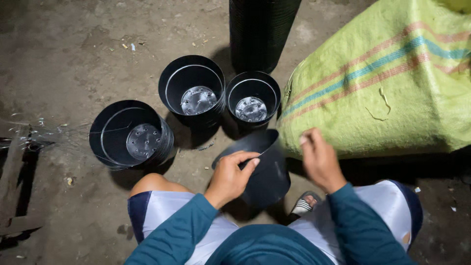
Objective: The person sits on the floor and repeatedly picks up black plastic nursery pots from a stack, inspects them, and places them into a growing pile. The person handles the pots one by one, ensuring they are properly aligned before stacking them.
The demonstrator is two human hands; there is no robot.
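Squatting low over the dirt floor (73, 64), the person has a black plastic pot (265, 169) tipped on its side between the knees, mouth turned up and away so both hands can get at the rim. The left hand (230, 176) is closed on the near edge, thumb on the outside and fingers curled over the lip, pinching the thin wall. The right hand (319, 159) sits at the far side of the same rim, fingers bunched together; its motion blur hides whether it is gripping the edge or only brushing it, so I cannot tell.

Ahead of the knees, three more stacks of pots stand or lean with mouths open: one on the left (130, 135) tilted towards the person, one in the middle (192, 91) and a smaller one to the right (252, 100), the last two touching. Behind them rises a tall column of nested pots (260, 32). A green woven sack (387, 78) with coloured stripes slumps just beside the right hand, close enough to reach without shifting.
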